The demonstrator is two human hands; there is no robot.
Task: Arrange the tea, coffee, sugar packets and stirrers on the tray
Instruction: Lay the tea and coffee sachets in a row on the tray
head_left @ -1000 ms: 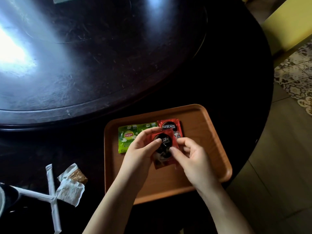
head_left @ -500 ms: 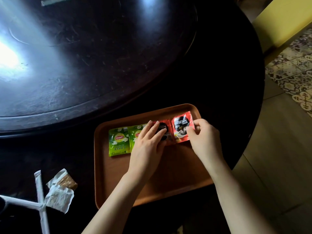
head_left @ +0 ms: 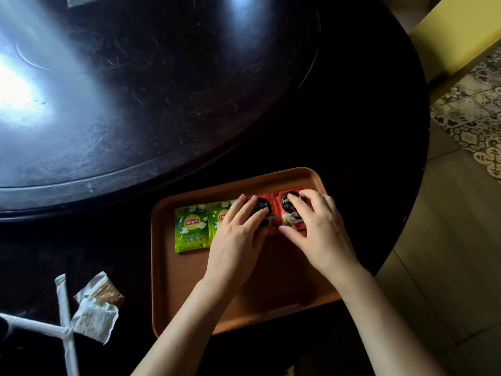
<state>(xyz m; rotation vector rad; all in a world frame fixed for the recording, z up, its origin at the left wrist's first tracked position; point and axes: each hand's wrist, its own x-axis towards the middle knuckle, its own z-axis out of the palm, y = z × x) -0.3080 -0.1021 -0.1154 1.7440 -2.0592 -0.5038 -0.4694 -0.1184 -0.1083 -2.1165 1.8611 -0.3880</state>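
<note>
Fingers (head_left: 245,213) of the left hand (head_left: 238,240) lie spread and flat, pressing on the left coffee sachet (head_left: 264,210); those of the right hand (head_left: 317,229) curl apart over the right coffee sachet (head_left: 288,213), thumb at its near edge, fingertips on its printed top. Neither hand lifts anything. Both red sachets lie flat on the tray (head_left: 189,289), side by side, long axes running away from the person, logos at the far end. Left of them two green tea packets lie the same way: the outer tea packet (head_left: 192,229) fully shown, the inner tea packet (head_left: 218,218) half hidden under the left hand. Much of each coffee sachet is covered too. Both forearms reach in from the bottom edge, converging on the tray's far half. Off the tray, on the dark surface (head_left: 352,131) at lower left, lie two crossed white stirrers (head_left: 63,321) and crumpled sugar packets (head_left: 97,305), their print hard to make out.
</note>
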